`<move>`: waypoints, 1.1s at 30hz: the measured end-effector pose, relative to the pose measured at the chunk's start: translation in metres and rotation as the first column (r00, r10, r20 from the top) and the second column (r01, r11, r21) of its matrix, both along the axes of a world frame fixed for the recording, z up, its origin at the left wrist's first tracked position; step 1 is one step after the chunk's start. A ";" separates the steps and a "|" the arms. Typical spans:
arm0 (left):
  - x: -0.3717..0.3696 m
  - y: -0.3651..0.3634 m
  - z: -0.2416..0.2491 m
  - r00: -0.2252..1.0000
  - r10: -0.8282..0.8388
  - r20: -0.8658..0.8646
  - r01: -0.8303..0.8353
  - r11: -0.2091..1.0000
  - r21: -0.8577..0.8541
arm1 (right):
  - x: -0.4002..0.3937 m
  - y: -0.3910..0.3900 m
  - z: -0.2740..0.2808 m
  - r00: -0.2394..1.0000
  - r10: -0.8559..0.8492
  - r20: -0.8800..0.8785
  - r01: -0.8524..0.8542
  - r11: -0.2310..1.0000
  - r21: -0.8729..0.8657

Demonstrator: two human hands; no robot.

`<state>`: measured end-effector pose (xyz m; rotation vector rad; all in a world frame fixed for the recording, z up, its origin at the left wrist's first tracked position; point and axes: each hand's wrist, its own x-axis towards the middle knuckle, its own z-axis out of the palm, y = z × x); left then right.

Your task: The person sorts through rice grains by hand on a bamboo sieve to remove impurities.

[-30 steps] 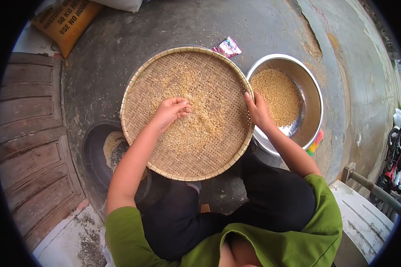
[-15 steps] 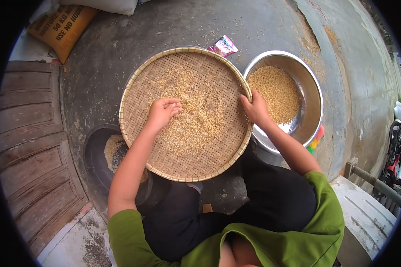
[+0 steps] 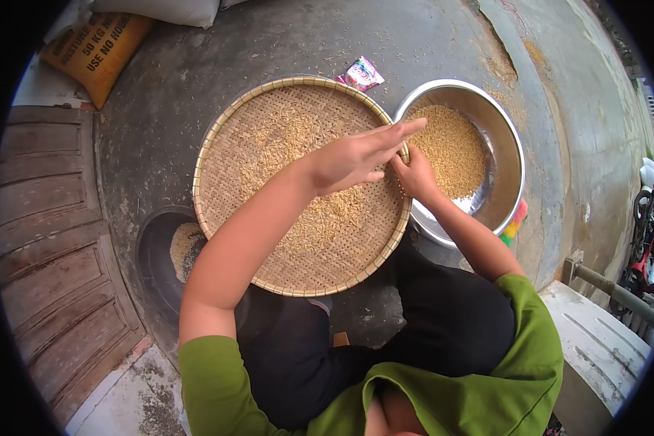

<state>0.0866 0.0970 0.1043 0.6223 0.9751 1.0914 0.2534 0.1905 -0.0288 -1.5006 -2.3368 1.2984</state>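
A round woven bamboo tray (image 3: pixel 370 254) with a bound rim lies in front of me, grains (image 3: pixel 320 225) scattered over its middle. My right hand (image 3: pixel 414 173) grips the tray's right rim. Over the tray's right side is my left hand (image 3: pixel 360 154), its fingers stretched toward the metal basin (image 3: pixel 512 160) and nothing visible in it; it hides part of the grain and rim. The basin, right of the tray, holds a heap of grain (image 3: pixel 450 149).
A dark tub (image 3: pixel 152 254) with pale grain sits at lower left, partly under the tray. Behind the tray lies a small pink packet (image 3: pixel 361 74). An orange sack (image 3: pixel 98 52) is at upper left, a wooden door (image 3: pixel 58 240) at left, a railing (image 3: pixel 618 291) at right.
My left hand has risen from the grain in the tray's middle and moved right, toward the basin, with its fingers now extended. My right hand stays on the rim.
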 end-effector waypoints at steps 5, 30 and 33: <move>-0.037 -0.003 -0.015 0.835 -0.088 -0.544 0.000 0.987 -0.159 | 0.001 0.001 -0.005 1.000 0.010 -0.017 -0.010 1.000 0.009; -0.089 -0.151 -0.106 0.788 0.211 -0.578 -0.455 0.831 -0.318 | 0.001 0.002 -0.010 0.998 -0.003 -0.057 0.002 1.000 -0.030; -0.089 -0.153 -0.105 0.833 0.307 -0.460 -0.482 0.811 -0.332 | 0.001 0.003 -0.011 0.998 0.000 -0.068 -0.001 1.000 -0.015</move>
